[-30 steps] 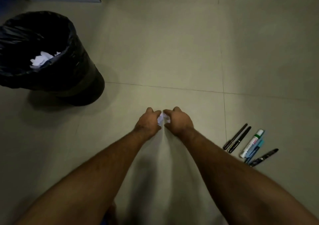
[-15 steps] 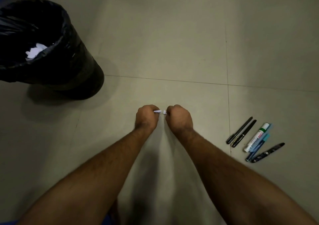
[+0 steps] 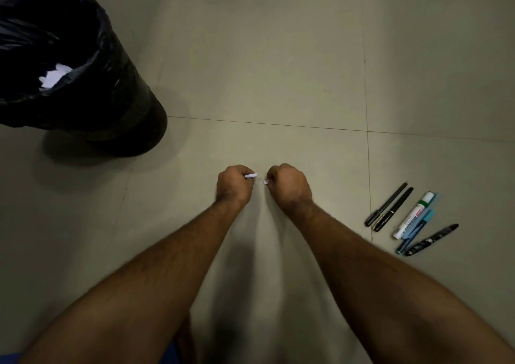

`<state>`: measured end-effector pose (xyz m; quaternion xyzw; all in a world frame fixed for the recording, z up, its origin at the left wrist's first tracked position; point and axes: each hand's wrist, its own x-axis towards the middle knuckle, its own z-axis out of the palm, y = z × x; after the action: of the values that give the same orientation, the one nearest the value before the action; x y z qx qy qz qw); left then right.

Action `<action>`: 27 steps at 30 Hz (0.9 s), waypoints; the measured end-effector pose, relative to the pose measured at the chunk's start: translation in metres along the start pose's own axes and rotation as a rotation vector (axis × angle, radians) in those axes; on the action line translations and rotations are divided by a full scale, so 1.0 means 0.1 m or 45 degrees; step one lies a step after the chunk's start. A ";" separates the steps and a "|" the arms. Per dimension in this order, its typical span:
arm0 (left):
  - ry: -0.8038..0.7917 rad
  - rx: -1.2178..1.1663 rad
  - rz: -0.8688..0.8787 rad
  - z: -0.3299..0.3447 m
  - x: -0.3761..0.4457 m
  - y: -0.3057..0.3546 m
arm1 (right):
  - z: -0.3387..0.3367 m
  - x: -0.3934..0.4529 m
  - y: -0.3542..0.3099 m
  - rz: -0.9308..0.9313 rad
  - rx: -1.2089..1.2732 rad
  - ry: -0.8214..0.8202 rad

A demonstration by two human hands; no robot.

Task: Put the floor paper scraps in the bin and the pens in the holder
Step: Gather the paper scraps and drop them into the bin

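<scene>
Both hands low over the floor [image 3: 278, 70], fists a little apart. A second ago they met around one white wad; half a second ago a thin bridge of paper ran between them. Now the bridge is gone: the paper has parted in two.

Left hand [image 3: 233, 183]: grip closed round a thin white sliver [image 3: 250, 175], which sticks out of the fist toward the right hand, long axis roughly left-right.

Right hand [image 3: 288, 185]: grip curled on a smaller bit [image 3: 265, 181], only a pale corner showing; its axis cannot be told.

Judgement: each hand now carries its own scrap, so both pieces need to reach the bin.

Pens [image 3: 409, 218]: a loose cluster on the floor, right of the right forearm, just past the tile seam, untouched. Long axes run diagonally, near-left to far-right. Which ends are the tips I cannot tell.

Bin [image 3: 111, 84]: far left, well apart from the hands, black liner, white scraps [image 3: 54, 76] already inside.

No holder in view.
</scene>
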<state>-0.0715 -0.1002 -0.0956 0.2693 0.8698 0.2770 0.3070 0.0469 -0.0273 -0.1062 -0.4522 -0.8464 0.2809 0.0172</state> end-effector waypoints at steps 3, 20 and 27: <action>0.006 -0.130 -0.070 -0.07 0.00 0.03 | -0.03 -0.07 -0.06 0.246 0.481 0.178; 0.765 0.145 0.297 -3.24 0.14 1.11 | -1.49 0.76 -3.16 -0.039 1.269 0.405; 0.531 0.360 0.133 -3.84 0.39 0.49 | -1.23 0.89 -3.79 -0.147 0.682 0.029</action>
<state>-0.3455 -0.1623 0.1744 0.2910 0.9293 0.2175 0.0655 -0.2575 -0.0659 0.1635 -0.3857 -0.7660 0.4881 0.1616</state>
